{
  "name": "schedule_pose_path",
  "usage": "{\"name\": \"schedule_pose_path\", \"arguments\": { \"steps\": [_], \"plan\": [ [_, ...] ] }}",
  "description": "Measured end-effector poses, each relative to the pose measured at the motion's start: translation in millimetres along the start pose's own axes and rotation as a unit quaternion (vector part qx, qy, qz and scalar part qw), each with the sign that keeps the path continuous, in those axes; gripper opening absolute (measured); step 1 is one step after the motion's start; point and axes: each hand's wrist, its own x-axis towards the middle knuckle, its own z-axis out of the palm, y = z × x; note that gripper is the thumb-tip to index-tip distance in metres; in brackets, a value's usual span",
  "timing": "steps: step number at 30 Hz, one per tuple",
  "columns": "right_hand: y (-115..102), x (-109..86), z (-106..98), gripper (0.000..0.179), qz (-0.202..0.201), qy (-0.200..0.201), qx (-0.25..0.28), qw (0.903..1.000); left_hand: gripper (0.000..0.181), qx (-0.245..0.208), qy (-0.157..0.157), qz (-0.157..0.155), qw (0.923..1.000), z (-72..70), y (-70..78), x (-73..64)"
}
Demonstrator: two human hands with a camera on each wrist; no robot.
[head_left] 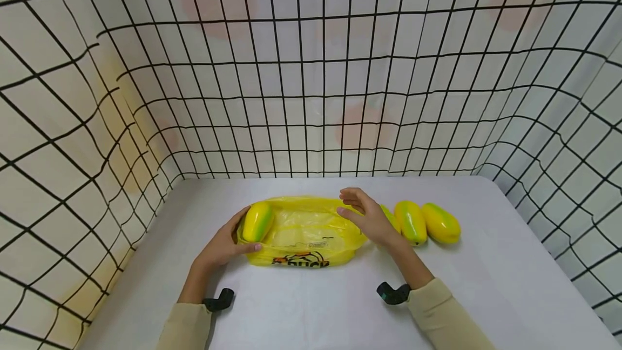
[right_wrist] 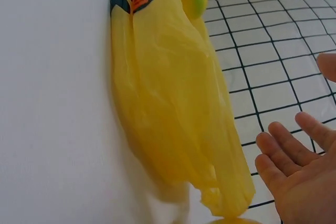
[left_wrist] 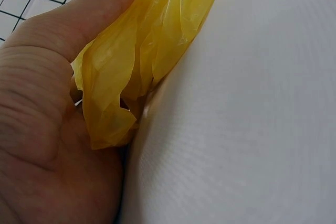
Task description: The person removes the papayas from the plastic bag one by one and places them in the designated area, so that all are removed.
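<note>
A yellow plastic bag (head_left: 311,226) with black print lies on the table, its mouth spread open. A glossy yellow-and-green mango (head_left: 258,222) rests at the bag's left end. My left hand (head_left: 225,242) grips that end, thumb at the front edge and fingers behind; in the left wrist view the bag's crumpled corner (left_wrist: 110,98) sits between thumb and palm. Over the bag's right end, my right hand (head_left: 368,217) is raised with nothing in it. Its fingers (right_wrist: 286,148) are spread beside the bag (right_wrist: 168,93) in the right wrist view.
To the right of the bag lie more mangoes, one upright in view (head_left: 411,222), one slanted (head_left: 441,223), another partly hidden behind my right hand. A black grid screen (head_left: 323,96) over pale cloth encloses the back and sides of the white table (head_left: 301,307).
</note>
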Motion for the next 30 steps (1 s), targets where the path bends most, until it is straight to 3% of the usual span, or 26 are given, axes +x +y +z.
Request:
{"name": "schedule_pose_path", "arguments": {
  "steps": [5, 18, 30],
  "plan": [
    [-1, 1.5, 11, 0.054, -0.015, -0.008, -0.009, 0.9998, 0.105, -0.001, 0.000, 0.000, 1.0000, -1.0, 0.8, -0.8],
    [-10, 9.1, 40, 0.053, 0.001, -0.030, -0.016, 0.9994, 0.103, -0.007, 0.001, -0.004, 1.0000, -0.3, -1.5, -0.4],
    [-17, 25.0, 75, 0.056, -0.007, -0.075, -0.011, 0.9971, 0.105, -0.007, 0.000, -0.003, 1.0000, 0.5, 0.2, -0.3]
  ]
}}
